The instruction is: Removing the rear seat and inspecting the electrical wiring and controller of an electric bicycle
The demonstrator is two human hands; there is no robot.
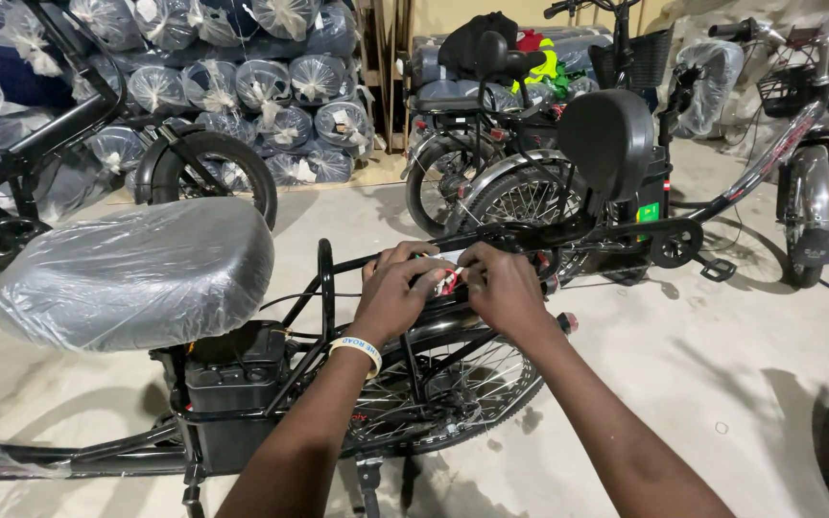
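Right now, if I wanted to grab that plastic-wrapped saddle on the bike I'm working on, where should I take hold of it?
Probably across the narrower end of the plastic-wrapped saddle, coming down from above at the lower left, fingers curling under both side edges. The top is broad, domed and covered in slick film, so a flat palm there would likely slide. Both the left hand and right hand are busy at the rear rack.

Two hands, the left hand point(397, 293) and the right hand point(503, 286), meet at centre frame. One plastic-wrapped saddle point(131, 273) sits at left, one black backrest point(609, 139) upper right (wrapped bundles behind: too many to count).
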